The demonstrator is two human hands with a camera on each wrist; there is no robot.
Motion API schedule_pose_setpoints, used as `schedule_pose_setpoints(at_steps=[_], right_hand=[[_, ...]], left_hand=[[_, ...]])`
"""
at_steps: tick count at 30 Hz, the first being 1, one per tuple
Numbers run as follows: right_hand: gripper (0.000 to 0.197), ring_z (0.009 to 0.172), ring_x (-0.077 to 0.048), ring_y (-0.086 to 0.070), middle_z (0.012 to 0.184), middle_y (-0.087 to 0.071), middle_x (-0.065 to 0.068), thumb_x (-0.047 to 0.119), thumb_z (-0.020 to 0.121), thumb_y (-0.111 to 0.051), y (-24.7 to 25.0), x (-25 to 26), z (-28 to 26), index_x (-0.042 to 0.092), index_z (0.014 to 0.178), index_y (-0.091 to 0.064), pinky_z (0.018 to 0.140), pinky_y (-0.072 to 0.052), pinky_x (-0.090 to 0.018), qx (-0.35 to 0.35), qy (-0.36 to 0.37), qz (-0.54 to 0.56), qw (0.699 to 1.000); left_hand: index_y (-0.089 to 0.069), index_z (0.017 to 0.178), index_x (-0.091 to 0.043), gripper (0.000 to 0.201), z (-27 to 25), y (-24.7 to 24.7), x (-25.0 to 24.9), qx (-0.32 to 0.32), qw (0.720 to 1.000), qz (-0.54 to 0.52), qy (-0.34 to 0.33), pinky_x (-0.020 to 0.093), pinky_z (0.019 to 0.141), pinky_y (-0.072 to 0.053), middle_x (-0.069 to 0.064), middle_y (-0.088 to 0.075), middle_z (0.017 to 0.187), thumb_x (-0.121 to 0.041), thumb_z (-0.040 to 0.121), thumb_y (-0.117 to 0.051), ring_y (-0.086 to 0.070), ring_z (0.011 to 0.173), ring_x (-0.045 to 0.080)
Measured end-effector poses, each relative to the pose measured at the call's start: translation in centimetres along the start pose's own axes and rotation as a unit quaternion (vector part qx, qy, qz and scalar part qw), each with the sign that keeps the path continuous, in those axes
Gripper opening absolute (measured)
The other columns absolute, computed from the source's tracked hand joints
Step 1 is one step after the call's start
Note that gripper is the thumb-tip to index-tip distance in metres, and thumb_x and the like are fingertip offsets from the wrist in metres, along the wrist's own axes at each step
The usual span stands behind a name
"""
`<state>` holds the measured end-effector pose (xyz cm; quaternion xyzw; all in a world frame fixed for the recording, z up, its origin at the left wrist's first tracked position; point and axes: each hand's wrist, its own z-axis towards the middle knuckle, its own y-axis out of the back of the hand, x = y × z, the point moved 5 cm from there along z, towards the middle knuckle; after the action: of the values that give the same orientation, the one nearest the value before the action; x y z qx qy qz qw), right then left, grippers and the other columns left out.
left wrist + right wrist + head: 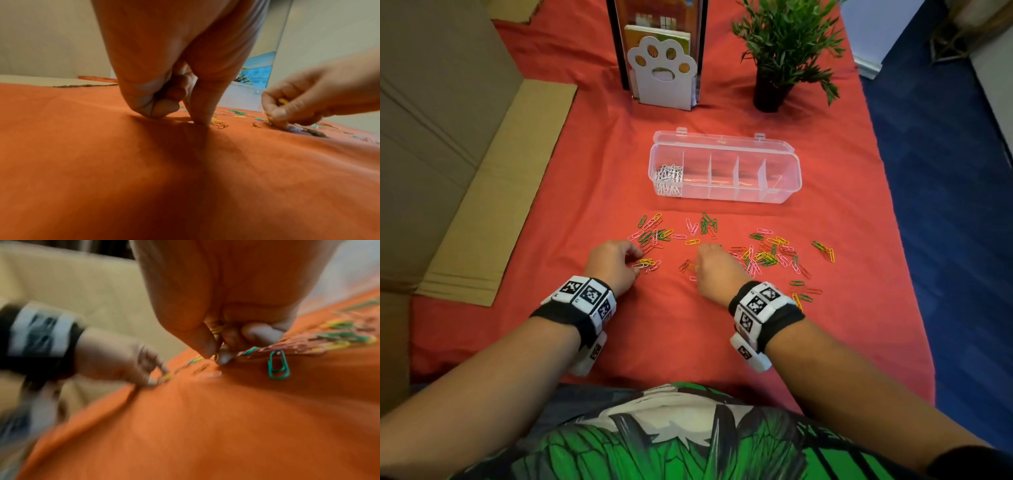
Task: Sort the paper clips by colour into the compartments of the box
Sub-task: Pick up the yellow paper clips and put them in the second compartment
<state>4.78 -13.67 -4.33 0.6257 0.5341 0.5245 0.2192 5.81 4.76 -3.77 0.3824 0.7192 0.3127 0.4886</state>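
Observation:
Green, yellow, pink and red paper clips (767,255) lie scattered over the red cloth (671,329). Beyond them stands the clear box (726,194), lid open; its leftmost compartment holds white clips (669,174), the others look bare. My left hand (638,263) is down on the cloth with curled fingers, thumb and a fingertip pinching a yellow clip (164,378) of a small cluster. My right hand (217,357) pinches a yellow clip at the cloth and keeps more yellow clips (218,328) in its curled fingers. A green clip (278,365) lies just beside it.
A white paw-shaped holder (662,73) and a potted plant (787,44) stand at the back of the table. Cardboard sheets (493,192) lie along the left edge. Blue floor (955,192) lies beyond the right edge.

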Motion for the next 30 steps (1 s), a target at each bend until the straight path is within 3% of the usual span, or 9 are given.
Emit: schedule_pose_setpoints(at_steps=[5,10,12,14,16,18,20,25,30], right_hand=[[0.026,0.061,-0.014,-0.045,0.083,-0.056,-0.003,0.006,0.092,-0.041,1.1,-2.4,0.7,0.02,0.106,-0.057,0.053,-0.035,-0.022,-0.018,-0.138,0.341,0.93],[0.025,0.057,-0.015,-0.048,0.071,-0.044,-0.004,-0.001,0.09,-0.035,2.0,-2.2,0.7,0.012,0.079,-0.054,0.047,-0.041,-0.022,-0.012,-0.202,0.661,0.723],[0.021,0.056,-0.014,-0.045,0.069,-0.043,-0.003,0.005,0.09,-0.039,2.1,-2.1,0.8,0.01,0.077,-0.054,0.046,-0.04,-0.02,-0.004,-0.208,0.701,0.682],[0.018,0.053,-0.011,-0.038,0.066,-0.042,0.0,0.006,0.088,-0.044,1.9,-2.3,1.4,0.014,0.075,-0.053,0.044,-0.035,-0.02,-0.006,-0.216,0.658,0.721],[0.02,0.055,-0.011,-0.04,0.069,-0.047,0.001,0.008,0.087,-0.049,2.0,-2.7,2.3,0.021,0.072,-0.053,0.047,-0.036,-0.022,-0.015,-0.21,0.52,0.828],[0.017,0.069,-0.017,-0.052,0.081,-0.056,-0.001,0.008,0.083,-0.051,2.4,-2.7,3.3,0.021,0.074,-0.058,0.064,-0.043,-0.025,-0.035,-0.161,0.31,0.936],[0.016,0.088,-0.026,-0.055,0.097,-0.055,-0.01,0.006,0.081,-0.05,2.5,-1.9,3.9,0.011,0.088,-0.063,0.081,-0.045,-0.029,-0.058,-0.088,0.136,0.985],[0.03,0.104,-0.035,-0.048,0.112,-0.047,-0.015,0.005,0.08,-0.051,1.6,0.3,3.9,0.005,0.11,-0.051,0.083,-0.043,-0.041,-0.08,0.024,-0.116,0.99],[0.028,0.106,-0.035,-0.047,0.115,-0.047,-0.017,0.0,0.085,-0.035,1.6,1.2,3.6,0.002,0.11,-0.049,0.083,-0.042,-0.043,-0.069,0.052,-0.152,0.985]], left_hand=[[-0.069,0.086,-0.017,0.015,0.2,-0.3,-0.3,0.018,0.999,0.04,-0.03,0.027,0.078,-0.041,0.011,-0.065,0.098,-0.018,0.072,-0.073,-0.06,0.092,0.026],[-0.066,0.081,-0.014,0.007,0.7,-0.1,0.1,-0.005,1.0,-0.003,-0.011,0.025,0.068,-0.034,0.009,-0.063,0.084,-0.02,0.078,-0.068,-0.055,0.081,0.025],[-0.063,0.082,-0.013,0.009,1.0,0.1,0.3,-0.006,0.999,-0.035,0.023,0.025,0.064,-0.033,0.004,-0.055,0.073,-0.022,0.082,-0.065,-0.049,0.073,0.022],[-0.058,0.073,-0.016,0.012,1.4,-0.1,0.5,0.017,0.992,-0.11,0.053,0.027,0.054,-0.032,0.001,-0.05,0.062,-0.019,0.083,-0.064,-0.044,0.062,0.019],[-0.055,0.066,-0.018,0.02,1.8,-0.3,0.6,0.036,0.969,-0.231,0.081,0.022,0.05,-0.034,-0.001,-0.053,0.061,-0.014,0.083,-0.063,-0.045,0.054,0.014],[-0.055,0.067,-0.019,0.02,1.8,-0.3,0.4,0.047,0.94,-0.326,0.089,0.014,0.044,-0.037,0.0,-0.058,0.065,-0.01,0.084,-0.062,-0.049,0.046,0.003],[-0.058,0.07,-0.019,0.019,1.7,-0.3,0.0,0.057,0.92,-0.381,0.077,0.011,0.04,-0.033,0.0,-0.056,0.062,-0.008,0.085,-0.059,-0.044,0.039,-0.002],[-0.054,0.068,-0.01,0.025,1.3,0.4,-1.0,0.073,0.823,-0.556,0.094,0.016,0.043,-0.038,0.001,-0.052,0.057,0.0,0.082,-0.036,-0.044,0.044,0.007],[-0.06,0.078,-0.007,0.024,0.8,0.6,-1.0,0.144,0.708,-0.671,0.166,0.018,0.048,-0.051,0.001,-0.058,0.053,-0.012,0.069,-0.039,-0.059,0.051,0.014]])
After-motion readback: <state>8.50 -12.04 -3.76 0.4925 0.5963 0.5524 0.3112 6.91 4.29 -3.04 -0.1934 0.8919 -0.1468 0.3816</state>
